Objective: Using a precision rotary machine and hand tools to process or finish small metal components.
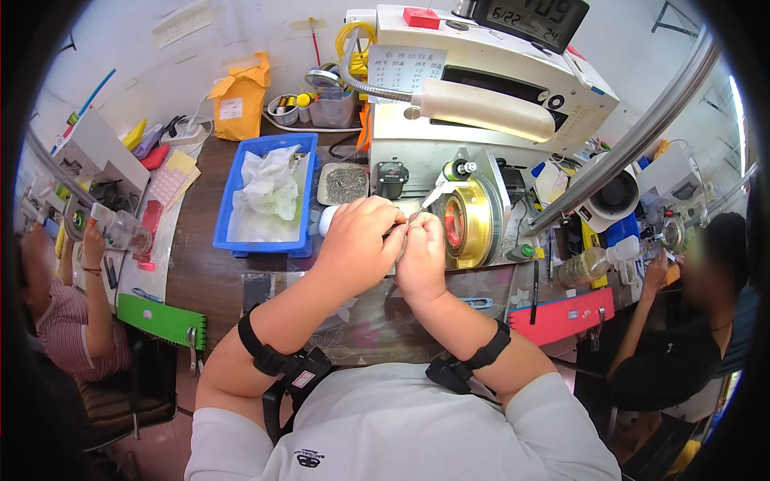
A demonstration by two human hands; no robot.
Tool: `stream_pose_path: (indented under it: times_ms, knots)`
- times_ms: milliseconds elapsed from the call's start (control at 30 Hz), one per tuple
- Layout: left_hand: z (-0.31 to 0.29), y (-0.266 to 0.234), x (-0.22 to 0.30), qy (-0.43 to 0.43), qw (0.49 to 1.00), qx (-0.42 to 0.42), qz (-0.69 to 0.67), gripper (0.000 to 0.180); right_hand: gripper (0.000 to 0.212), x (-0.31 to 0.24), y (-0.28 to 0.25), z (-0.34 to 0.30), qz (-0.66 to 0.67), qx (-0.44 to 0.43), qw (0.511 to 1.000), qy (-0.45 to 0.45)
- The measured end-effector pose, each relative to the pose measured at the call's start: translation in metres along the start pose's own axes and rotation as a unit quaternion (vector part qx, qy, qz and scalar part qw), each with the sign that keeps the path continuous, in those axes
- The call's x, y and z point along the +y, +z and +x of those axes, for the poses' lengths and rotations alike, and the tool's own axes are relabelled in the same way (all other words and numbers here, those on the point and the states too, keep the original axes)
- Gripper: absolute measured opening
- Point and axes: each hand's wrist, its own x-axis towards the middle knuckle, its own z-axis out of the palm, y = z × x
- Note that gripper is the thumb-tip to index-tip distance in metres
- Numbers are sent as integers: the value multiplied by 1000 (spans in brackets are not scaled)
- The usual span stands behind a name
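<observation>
My left hand (359, 238) and my right hand (421, 258) meet in front of the white bench machine (497, 76), fingertips pressed together. Both are closed in a pinch around something too small to make out. Just right of my right hand stands a gold-coloured round drum (476, 224) with a red centre. A small square dish (343, 184) of fine metal pieces lies beyond my left hand, beside a black device (392, 178). Part of a white rounded object (326, 220) shows beside my left hand.
A blue tray (224, 210) with crumpled white sheeting stands left; an orange envelope (241, 98) is behind it. A lamp (487, 110) overhangs the machine. Green (160, 320) and pink (561, 316) boards line the table's front edge. Co-workers sit on both sides.
</observation>
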Motion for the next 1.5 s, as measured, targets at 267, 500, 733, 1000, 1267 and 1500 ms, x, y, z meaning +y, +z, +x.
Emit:
stream_pose_path:
  times_ms: [267,500,733,1000,1267,1500]
  knots:
    - [-8,4,14,40,999,-25,-4,8,8,-11,-16,-18,17,-14,999,39]
    - [-30,1,64,131,991,-20,-21,12,12,-51,-48,-68,148,-29,977,151]
    - [-28,14,57,23,995,2,-101,7,24,-88,-118,-69,-126,-125,961,210]
    - [-34,33,65,-127,956,45,-261,6,37,-197,-324,19,-395,375,767,-340]
    - [-33,30,58,8,981,88,-174,9,31,-215,-311,26,-544,310,773,-101]
    - [-38,31,55,10,985,74,-154,9,33,-184,-190,-19,-121,-18,979,-166]
